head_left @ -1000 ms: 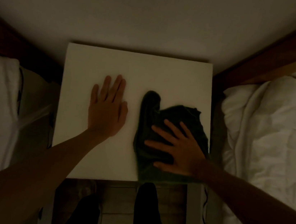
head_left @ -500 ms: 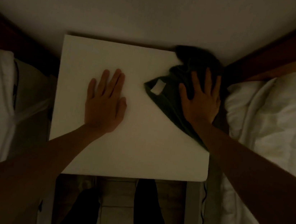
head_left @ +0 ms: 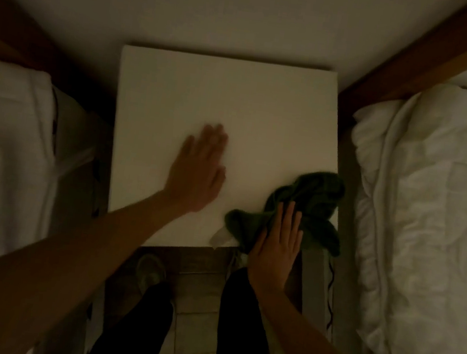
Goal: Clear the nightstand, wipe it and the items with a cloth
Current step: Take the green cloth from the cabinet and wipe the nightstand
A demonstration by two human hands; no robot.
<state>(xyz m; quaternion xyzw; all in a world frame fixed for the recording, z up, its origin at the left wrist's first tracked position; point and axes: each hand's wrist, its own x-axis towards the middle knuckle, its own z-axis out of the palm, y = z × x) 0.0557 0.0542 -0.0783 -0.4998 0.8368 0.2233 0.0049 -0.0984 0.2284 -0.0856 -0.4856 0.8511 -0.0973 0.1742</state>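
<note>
One white tabletop (head_left: 237,94), bare but for one dark green cloth (head_left: 308,204) bunched at its near right corner. Left hand (head_left: 197,169) flat, fingers together, on the surface. Right hand (head_left: 276,248) flat, pressing the cloth's near edge. Two beds flank.

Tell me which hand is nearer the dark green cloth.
Right. The right hand lies flat on the dark green cloth at the nightstand's near right corner; the left hand rests flat mid-top, apart from it.

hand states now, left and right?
Left hand: open, flat on the nightstand, holding nothing.
Right hand: open, fingers pressing the green cloth.
</note>
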